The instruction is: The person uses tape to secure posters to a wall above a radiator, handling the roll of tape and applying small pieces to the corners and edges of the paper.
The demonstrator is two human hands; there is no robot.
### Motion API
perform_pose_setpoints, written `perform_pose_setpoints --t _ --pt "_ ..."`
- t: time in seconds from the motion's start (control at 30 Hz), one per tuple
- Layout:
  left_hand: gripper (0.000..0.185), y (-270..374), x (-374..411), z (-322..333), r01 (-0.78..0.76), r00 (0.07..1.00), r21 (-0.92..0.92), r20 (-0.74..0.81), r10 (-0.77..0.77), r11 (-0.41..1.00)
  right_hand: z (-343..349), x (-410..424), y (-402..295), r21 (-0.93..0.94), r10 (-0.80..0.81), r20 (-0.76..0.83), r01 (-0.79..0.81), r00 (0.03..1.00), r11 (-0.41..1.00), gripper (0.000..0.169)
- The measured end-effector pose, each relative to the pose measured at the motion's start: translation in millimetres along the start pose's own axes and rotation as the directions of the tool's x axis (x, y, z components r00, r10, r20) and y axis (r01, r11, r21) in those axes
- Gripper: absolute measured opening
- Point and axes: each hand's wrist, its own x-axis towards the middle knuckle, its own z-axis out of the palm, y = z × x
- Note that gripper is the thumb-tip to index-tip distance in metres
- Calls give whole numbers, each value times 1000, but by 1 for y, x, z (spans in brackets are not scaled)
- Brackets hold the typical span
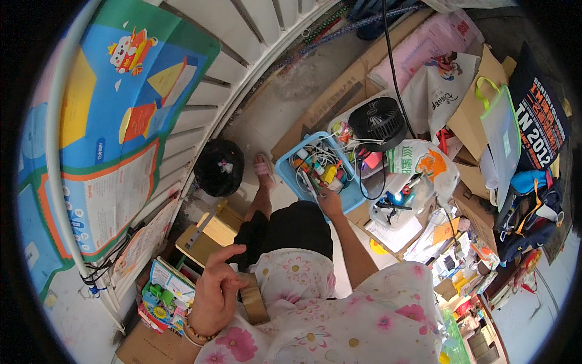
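My left hand (218,291), with a beaded bracelet at the wrist, is raised in front of my shirt. Its thumb and fingertips pinch the upper end of a flat brown piece (253,302), perhaps cardboard or tape. Its index finger sticks out. My right hand (329,201) reaches over the near rim of a light blue plastic basket (289,175). The fingers touch a long, thin, dark and pale object (313,183); whether they grip it is unclear. White cables (322,154), a yellow item (328,174) and small bottles lie jumbled in the basket.
A black fan (377,123) stands behind the basket. Beside it is a clear bin (386,217) of small tools. A black-lined trash bin (219,168), a small wooden stool (200,243) and a railing (236,27) are on the left. Papers, bags and cardboard crowd the right.
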Motion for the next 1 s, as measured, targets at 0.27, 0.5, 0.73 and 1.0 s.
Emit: perform_pose_setpoints --t 0.27,0.5,0.73,1.0 --pt "25 14 3 -1 36 999 19 20 -36 999 38 10 -4 -103 255 56 -249 965 963 31" --pt "23 15 3 0 30 999 26 22 -30 999 12 8 -24 -68 206 -112 -214 972 974 19" --pt "26 14 2 -3 20 998 58 57 -23 998 12 32 -61 106 -33 -168 51 985 993 14" --pt "23 10 -1 -6 -4 999 43 42 2 999 33 64 -62 -172 68 175 -38 982 984 20"
